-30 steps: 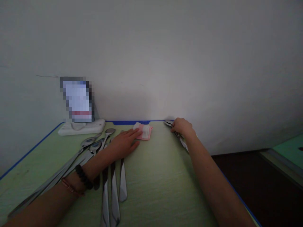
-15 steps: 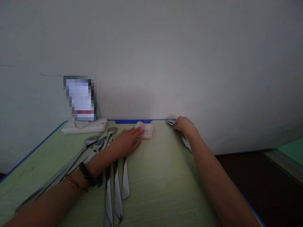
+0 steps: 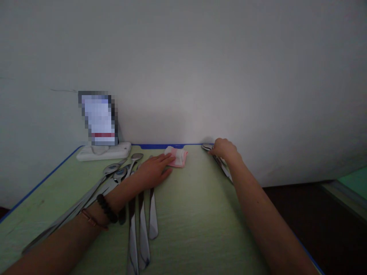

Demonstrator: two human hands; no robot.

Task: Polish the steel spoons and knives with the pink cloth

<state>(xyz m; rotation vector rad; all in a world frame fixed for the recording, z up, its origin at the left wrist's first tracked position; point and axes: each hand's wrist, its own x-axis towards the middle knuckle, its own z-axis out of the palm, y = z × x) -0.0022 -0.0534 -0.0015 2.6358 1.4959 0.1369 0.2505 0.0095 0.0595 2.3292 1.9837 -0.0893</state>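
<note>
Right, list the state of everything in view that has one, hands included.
Left hand: open, palm down
Pink-and-white cloth: folded, partly under the left hand
Right hand: fingers closed
Far cutlery: gripped, slanting, partly hidden by the right hand
Spread cutlery: lying loose, partly overlapping
Screen: lit, propped up, content blurred
White block: lying flat

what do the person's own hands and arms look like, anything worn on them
The left hand is ungloved; behind it, the wrist wears a black beaded bracelet and, nearer the elbow, a thin copper-toned bracelet. The right hand is ungloved too, with no bracelet in view. No sleeves show on either side.
</note>
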